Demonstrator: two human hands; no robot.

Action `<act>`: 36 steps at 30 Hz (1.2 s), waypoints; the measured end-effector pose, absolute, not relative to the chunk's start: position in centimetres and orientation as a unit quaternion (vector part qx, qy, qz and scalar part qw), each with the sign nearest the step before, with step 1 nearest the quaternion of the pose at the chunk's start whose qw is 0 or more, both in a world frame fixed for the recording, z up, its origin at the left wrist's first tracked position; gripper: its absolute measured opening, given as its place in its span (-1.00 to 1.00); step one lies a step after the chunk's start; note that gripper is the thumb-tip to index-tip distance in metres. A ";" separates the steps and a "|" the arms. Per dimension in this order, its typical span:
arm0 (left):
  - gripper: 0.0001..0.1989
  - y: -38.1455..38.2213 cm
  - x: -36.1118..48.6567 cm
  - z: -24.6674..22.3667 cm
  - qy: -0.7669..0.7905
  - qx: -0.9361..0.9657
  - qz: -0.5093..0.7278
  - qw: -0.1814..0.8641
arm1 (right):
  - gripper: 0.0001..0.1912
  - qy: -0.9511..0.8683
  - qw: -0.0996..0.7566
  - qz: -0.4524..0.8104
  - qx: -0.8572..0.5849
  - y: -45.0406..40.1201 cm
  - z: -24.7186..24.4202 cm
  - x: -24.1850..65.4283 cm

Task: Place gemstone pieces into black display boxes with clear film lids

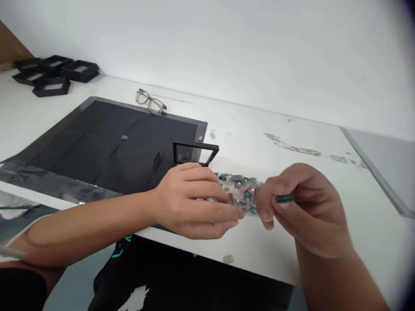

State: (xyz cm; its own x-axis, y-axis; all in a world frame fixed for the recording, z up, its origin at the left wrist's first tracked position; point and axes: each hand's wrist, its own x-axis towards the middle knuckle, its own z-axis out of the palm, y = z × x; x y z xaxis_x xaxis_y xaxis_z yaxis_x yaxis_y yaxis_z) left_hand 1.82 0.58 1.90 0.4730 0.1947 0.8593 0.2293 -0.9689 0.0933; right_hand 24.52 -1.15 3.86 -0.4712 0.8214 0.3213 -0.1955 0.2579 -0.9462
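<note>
A heap of small coloured stones and beads (241, 190) lies on the white table between my hands. My left hand (197, 203) rests palm down over the heap's left side, its fingers stretched out. At the heap's right side, my right hand (301, 207) pinches a small dark green piece (284, 199) between thumb and fingers. Just behind my left hand stands a small black frame (212, 147) with a clear pane, upright near the mat's right edge. What lies under my left palm is hidden.
A black mat (97, 142) bears a small blue piece (124, 138). Eyeglasses (151, 102) lie at its back edge. Several black frames (81, 71) sit back left. A grey-edged panel (376, 170) is at right, and a pale stone (228, 259) near the front edge.
</note>
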 end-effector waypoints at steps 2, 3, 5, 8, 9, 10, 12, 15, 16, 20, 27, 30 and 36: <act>-0.90 0.3 1.9 2.0 -0.127 -0.851 -0.508 0.020 | -0.85 -0.655 0.471 0.536 -0.249 -1.5 3.8 24.4; -0.90 0.2 1.9 2.1 -0.131 -0.848 -0.513 0.021 | -0.82 -0.657 0.475 0.529 -0.250 -1.8 3.7 24.3; -0.88 0.1 1.9 2.2 -0.137 -0.840 -0.524 0.018 | -0.79 -0.663 0.475 0.522 -0.252 -2.3 3.7 24.2; -0.82 0.3 1.8 2.2 -0.135 -0.835 -0.534 0.014 | -0.74 -0.671 0.474 0.500 -0.274 -2.9 3.6 23.8; -0.83 0.4 1.7 2.2 -0.135 -0.833 -0.536 0.019 | -0.73 -0.676 0.474 0.489 -0.281 -2.9 3.5 23.6; -0.84 0.5 1.7 2.0 -0.139 -0.831 -0.538 0.024 | -0.71 -0.680 0.475 0.479 -0.287 -2.9 3.4 23.4; -0.85 0.7 1.8 1.7 -0.152 -0.825 -0.543 0.037 | -0.68 -0.688 0.476 0.464 -0.291 -2.7 3.2 23.1; -0.85 0.9 1.8 1.3 -0.159 -0.823 -0.543 0.041 | -0.66 -0.695 0.474 0.451 -0.299 -2.0 3.0 22.9; -0.87 0.9 1.8 1.3 -0.156 -0.825 -0.541 0.036 | -0.67 -0.698 0.471 0.447 -0.301 -1.8 3.0 23.0; -0.94 0.9 1.5 2.0 -0.161 -0.829 -0.530 -0.074 | -0.70 -0.737 0.438 0.422 -0.296 -1.3 3.2 23.6; -0.98 1.6 0.6 3.6 -0.242 -0.708 -0.630 -0.210 | -0.44 -0.862 0.270 0.297 -0.311 -1.7 3.7 24.7; -0.94 1.8 0.6 3.6 -0.264 -0.654 -0.679 -0.201 | -0.40 -0.902 0.200 0.190 -0.332 -1.7 3.2 24.8; -0.91 2.1 0.1 3.8 -0.198 -0.705 -0.644 -0.223 | -0.70 -0.878 0.220 0.081 -0.417 -1.3 2.3 25.5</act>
State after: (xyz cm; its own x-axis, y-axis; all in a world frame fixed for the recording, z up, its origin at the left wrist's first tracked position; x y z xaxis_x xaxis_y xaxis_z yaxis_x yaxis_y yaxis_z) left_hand 0.12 2.14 3.75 0.0922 0.5665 0.8189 -0.0070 -0.8220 0.5694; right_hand 25.46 -1.27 2.25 -0.5549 0.7684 0.3189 0.6967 0.6386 -0.3268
